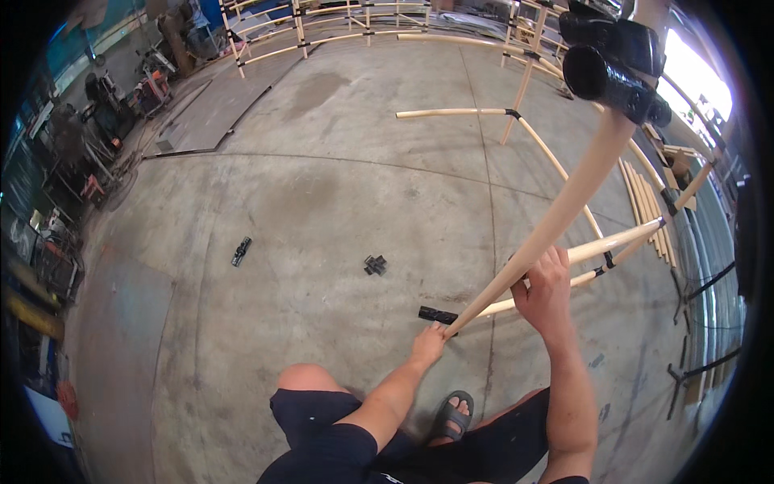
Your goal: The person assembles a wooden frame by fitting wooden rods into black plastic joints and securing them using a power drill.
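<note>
A long tan pipe [556, 208] rises from near the floor toward the upper right, with a bulky black connector [617, 68] around its upper part. My left hand [428, 345] is closed at the pipe's lower end, beside a black connector [438, 315] low to the floor. Higher up, my right hand [544, 292] is closed where this pipe meets a level tan pipe [614, 239]; its fingers partly hide the meeting point. A lower tan pipe [498, 308] runs from near the left hand toward the right.
On the concrete floor lie a black cross-shaped connector [375, 264] and a black straight piece [242, 251]. Tan pipe frames [300, 32] stand at the back. Loose pipes [645, 206] lie at right. Tools and equipment [105, 113] line the left; a metal plate [211, 113] lies far left.
</note>
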Tool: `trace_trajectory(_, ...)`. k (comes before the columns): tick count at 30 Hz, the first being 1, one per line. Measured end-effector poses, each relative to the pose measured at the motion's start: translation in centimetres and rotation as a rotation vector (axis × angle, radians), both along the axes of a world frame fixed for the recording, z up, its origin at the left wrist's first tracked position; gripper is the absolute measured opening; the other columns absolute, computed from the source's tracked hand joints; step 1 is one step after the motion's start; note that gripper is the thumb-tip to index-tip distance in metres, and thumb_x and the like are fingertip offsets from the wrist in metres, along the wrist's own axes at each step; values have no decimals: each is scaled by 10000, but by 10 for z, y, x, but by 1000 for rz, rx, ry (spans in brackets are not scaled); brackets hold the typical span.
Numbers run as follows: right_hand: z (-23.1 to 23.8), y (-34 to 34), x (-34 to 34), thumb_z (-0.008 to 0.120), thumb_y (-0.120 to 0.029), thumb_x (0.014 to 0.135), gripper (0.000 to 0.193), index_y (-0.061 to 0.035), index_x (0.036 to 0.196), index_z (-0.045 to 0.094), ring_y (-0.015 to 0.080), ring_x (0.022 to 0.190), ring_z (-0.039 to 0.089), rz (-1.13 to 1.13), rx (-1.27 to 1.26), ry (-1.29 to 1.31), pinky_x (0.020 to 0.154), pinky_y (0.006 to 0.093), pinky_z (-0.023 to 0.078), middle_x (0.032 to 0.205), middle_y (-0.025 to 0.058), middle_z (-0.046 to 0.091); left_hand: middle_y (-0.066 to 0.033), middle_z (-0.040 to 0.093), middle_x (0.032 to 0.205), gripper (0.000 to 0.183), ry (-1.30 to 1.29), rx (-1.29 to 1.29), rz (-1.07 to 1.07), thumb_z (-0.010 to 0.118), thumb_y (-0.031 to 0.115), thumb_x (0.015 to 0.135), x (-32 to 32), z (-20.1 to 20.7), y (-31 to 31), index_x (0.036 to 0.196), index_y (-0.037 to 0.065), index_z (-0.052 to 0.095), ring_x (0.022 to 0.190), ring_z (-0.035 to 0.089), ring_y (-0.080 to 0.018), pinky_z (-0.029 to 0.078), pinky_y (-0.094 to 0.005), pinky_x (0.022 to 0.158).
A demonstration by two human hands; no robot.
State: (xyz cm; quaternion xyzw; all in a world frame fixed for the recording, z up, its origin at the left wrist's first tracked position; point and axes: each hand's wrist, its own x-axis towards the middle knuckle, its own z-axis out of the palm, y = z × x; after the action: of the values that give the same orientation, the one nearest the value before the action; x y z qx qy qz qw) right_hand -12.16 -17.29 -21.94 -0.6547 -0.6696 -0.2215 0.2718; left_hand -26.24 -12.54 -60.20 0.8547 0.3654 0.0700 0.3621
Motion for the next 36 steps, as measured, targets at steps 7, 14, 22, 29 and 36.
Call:
trace_trajectory(7, -6, 2, 8, 734, -16, 604, 285, -73, 847, 596, 297, 799, 557, -19, 4, -8, 775, 417, 410, 782, 73, 562, -103, 571, 1122, 174, 36, -14, -78, 617, 181, 933, -6, -2, -1, 1081, 92, 642, 1081, 603, -321, 529, -468, 890)
trace_trajectory(14, -6, -2, 12, 761, -52, 652, 270, -74, 866, 597, 295, 817, 560, 15, -30, 11, 780, 417, 417, 804, 71, 570, -132, 568, 1081, 161, -64, -34, -11, 680, 190, 892, -5, -12, -9, 1003, 75, 667, 1024, 607, -347, 517, -469, 870)
trace_trajectory(22, -15, -3, 20, 761, -87, 696, 250, -78, 877, 589, 284, 850, 569, -46, -94, -45, 810, 405, 436, 836, 72, 582, -191, 583, 1066, 189, -134, -131, 92, 710, 97, 837, 4, -25, -10, 999, 13, 661, 982, 602, -410, 497, -485, 855)
trace_trajectory(29, -17, -5, 26, 748, -81, 720, 224, -94, 877, 589, 255, 829, 568, -42, -14, -82, 812, 382, 435, 800, 38, 572, -182, 589, 1129, 293, -234, -194, 39, 729, 89, 825, -2, -29, 1, 1106, 24, 683, 1030, 609, -394, 498, -460, 903)
trace_trajectory(36, -23, 2, 35, 742, -88, 733, 205, -95, 871, 591, 239, 819, 572, -55, 50, -112, 826, 380, 437, 782, 24, 573, -200, 660, 1054, 309, -53, -92, -95, 724, 134, 812, -3, -30, 17, 1108, 46, 711, 989, 644, -369, 512, -446, 901)
